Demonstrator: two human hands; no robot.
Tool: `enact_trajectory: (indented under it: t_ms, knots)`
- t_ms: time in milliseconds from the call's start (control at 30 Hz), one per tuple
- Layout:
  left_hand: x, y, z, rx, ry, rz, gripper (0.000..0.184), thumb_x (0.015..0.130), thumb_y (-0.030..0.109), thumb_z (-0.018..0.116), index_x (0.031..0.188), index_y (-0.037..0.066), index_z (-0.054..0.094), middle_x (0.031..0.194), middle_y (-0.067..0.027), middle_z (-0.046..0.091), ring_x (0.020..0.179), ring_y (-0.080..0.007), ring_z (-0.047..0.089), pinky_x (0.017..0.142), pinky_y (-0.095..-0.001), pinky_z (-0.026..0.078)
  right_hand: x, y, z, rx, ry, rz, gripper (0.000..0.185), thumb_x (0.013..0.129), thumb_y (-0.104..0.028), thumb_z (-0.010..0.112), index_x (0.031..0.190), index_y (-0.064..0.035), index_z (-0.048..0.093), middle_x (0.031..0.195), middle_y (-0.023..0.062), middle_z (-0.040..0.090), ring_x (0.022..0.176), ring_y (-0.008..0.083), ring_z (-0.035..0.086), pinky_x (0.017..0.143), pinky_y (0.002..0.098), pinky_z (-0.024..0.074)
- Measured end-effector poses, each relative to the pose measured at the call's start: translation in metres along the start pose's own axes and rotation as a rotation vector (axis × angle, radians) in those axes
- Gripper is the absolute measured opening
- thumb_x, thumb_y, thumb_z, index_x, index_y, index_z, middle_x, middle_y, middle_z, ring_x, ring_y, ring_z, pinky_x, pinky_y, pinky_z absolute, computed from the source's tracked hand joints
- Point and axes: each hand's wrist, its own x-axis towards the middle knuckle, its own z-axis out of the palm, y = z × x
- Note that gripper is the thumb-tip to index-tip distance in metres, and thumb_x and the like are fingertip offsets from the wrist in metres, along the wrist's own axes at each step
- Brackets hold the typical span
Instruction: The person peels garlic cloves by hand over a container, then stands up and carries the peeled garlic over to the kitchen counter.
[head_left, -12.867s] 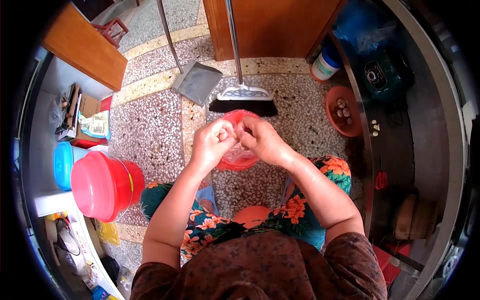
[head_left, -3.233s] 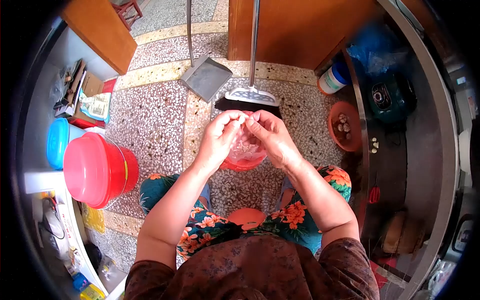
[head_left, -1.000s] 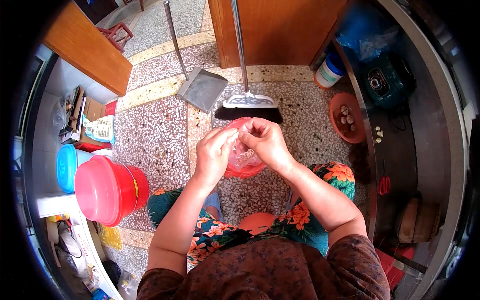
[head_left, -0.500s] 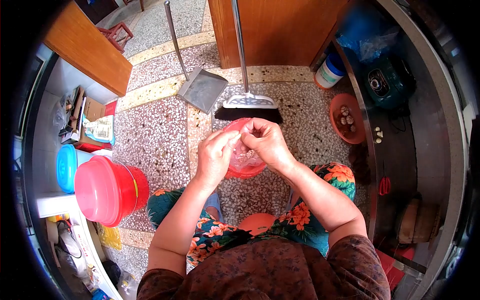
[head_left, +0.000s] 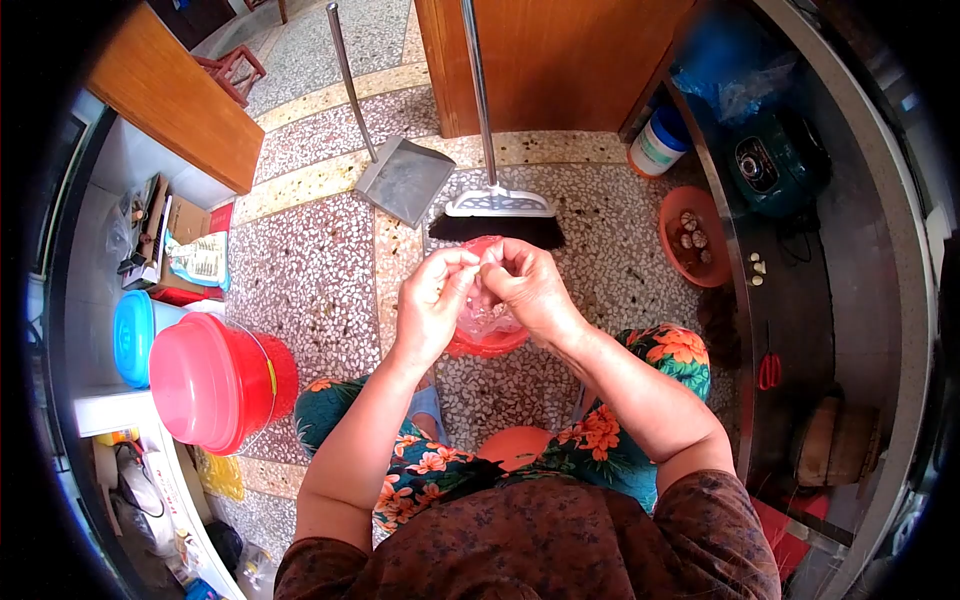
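Both hands meet above a red basin (head_left: 488, 345) on the floor, which has a clear plastic bag and some pale bits inside. My left hand (head_left: 436, 300) is closed in a pinch, its fingertips against those of the other hand. My right hand (head_left: 528, 290) is pinched too, thumb against bent fingers. Whatever lies between the fingertips is too small to make out. To the right, an orange bowl (head_left: 709, 262) holds several garlic bulbs (head_left: 692, 238). Several pale cloves (head_left: 757, 268) lie on the dark shelf beside it.
A broom (head_left: 500, 205) and a grey dustpan (head_left: 405, 182) stand just beyond the basin. On the left are a lidded red bucket (head_left: 215, 380) and a blue-lidded tub (head_left: 135, 335). Red scissors (head_left: 769, 371), a dark green appliance (head_left: 780, 165) and a white jar (head_left: 655, 148) are on the right.
Since the earliest frame the view has shifted slightly. In the last second the left fingers have changed their bend at the pinch; the hands remain together above the basin.
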Motion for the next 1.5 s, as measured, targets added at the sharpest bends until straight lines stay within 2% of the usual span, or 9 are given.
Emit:
enact_trajectory:
  t_ms: [100, 533, 633, 733, 900, 1067, 1133, 1367, 1500]
  knots:
    - [0.000, 0.002, 0.001, 0.002, -0.016, 0.055, 0.011, 0.093, 0.005, 0.054, 0.103, 0.001, 0.056, 0.079, -0.0022, 0.059, 0.070, -0.0066, 0.056, 0.063, -0.0196, 0.045, -0.001, 0.000, 0.002, 0.018, -0.010, -0.003, 0.007, 0.088, -0.003, 0.054, 0.081, -0.0023, 0.053, 0.070, 0.0011, 0.057, 0.058, 0.0067, 0.053, 0.053, 0.0213, 0.0446]
    - [0.003, 0.005, -0.009, -0.527, 0.048, -0.218, 0.007, 0.098, 0.015, 0.049, 0.101, 0.010, 0.053, 0.069, 0.0019, 0.047, 0.053, -0.0037, 0.038, 0.045, -0.0173, 0.031, 0.006, 0.012, 0.000, -0.005, 0.020, 0.016, 0.006, 0.088, -0.003, 0.053, 0.083, -0.0012, 0.055, 0.072, 0.0022, 0.058, 0.059, 0.0083, 0.055, 0.054, 0.0228, 0.0458]
    - [0.003, 0.006, -0.012, -0.538, 0.063, -0.259, 0.007, 0.098, 0.015, 0.049, 0.101, 0.010, 0.052, 0.069, 0.0016, 0.048, 0.052, -0.0037, 0.039, 0.045, -0.0174, 0.031, 0.018, 0.029, -0.013, -0.088, 0.049, 0.052, 0.005, 0.087, -0.002, 0.052, 0.084, -0.0011, 0.056, 0.073, 0.0015, 0.058, 0.061, 0.0083, 0.055, 0.058, 0.0228, 0.0455]
    - [0.003, -0.002, -0.017, -0.404, 0.064, -0.296, 0.007, 0.098, 0.015, 0.048, 0.102, 0.012, 0.053, 0.070, 0.0025, 0.046, 0.052, -0.0025, 0.038, 0.044, -0.0164, 0.031, 0.030, 0.049, -0.024, -0.516, 0.072, 0.170, 0.009, 0.085, -0.005, 0.057, 0.080, 0.0013, 0.059, 0.068, 0.0042, 0.059, 0.063, 0.0097, 0.058, 0.057, 0.0256, 0.0470]
    - [-0.002, -0.003, -0.020, -0.360, 0.069, -0.332, 0.008, 0.097, 0.014, 0.050, 0.101, 0.008, 0.053, 0.071, 0.0021, 0.047, 0.054, -0.0030, 0.038, 0.045, -0.0170, 0.031, 0.049, 0.135, -0.057, -1.071, 0.059, 0.048, 0.010, 0.074, -0.009, 0.063, 0.079, -0.0007, 0.062, 0.071, 0.0154, 0.063, 0.067, 0.0250, 0.064, 0.063, 0.0354, 0.0495]
    - [-0.003, -0.003, -0.021, -0.307, 0.095, -0.366, 0.008, 0.096, 0.013, 0.052, 0.100, 0.007, 0.055, 0.073, 0.0009, 0.050, 0.054, -0.0030, 0.038, 0.046, -0.0168, 0.031, 0.061, 0.176, -0.068, -1.153, 0.062, 0.017, 0.005, 0.072, -0.007, 0.061, 0.075, -0.0021, 0.061, 0.072, 0.0165, 0.063, 0.073, 0.0299, 0.064, 0.069, 0.0383, 0.0494]
    - [-0.004, -0.003, -0.024, -0.324, 0.092, -0.359, 0.008, 0.095, 0.013, 0.053, 0.099, 0.007, 0.056, 0.072, 0.0011, 0.050, 0.054, -0.0028, 0.038, 0.046, -0.0166, 0.030, 0.059, 0.166, -0.063, -1.190, -0.023, 0.076, 0.011, 0.075, -0.009, 0.058, 0.084, -0.0043, 0.063, 0.085, 0.0207, 0.064, 0.083, 0.0373, 0.063, 0.074, 0.0433, 0.0489]
    - [-0.005, 0.001, -0.028, -0.349, 0.081, -0.364, 0.007, 0.095, 0.012, 0.053, 0.098, 0.007, 0.056, 0.071, 0.0021, 0.051, 0.054, -0.0019, 0.037, 0.046, -0.0158, 0.030, 0.062, 0.195, -0.072, -1.175, -0.045, 0.067, 0.013, 0.075, -0.008, 0.059, 0.087, -0.0055, 0.063, 0.089, 0.0201, 0.064, 0.090, 0.0375, 0.061, 0.077, 0.0434, 0.0484]
    - [-0.004, 0.001, -0.027, -0.342, 0.072, -0.352, 0.007, 0.096, 0.012, 0.052, 0.098, 0.007, 0.056, 0.071, 0.0020, 0.051, 0.054, -0.0018, 0.038, 0.046, -0.0157, 0.030, 0.063, 0.202, -0.076, -1.204, 0.027, 0.056, 0.012, 0.072, -0.010, 0.064, 0.081, -0.0036, 0.066, 0.080, 0.0194, 0.065, 0.080, 0.0352, 0.064, 0.072, 0.0399, 0.0502]
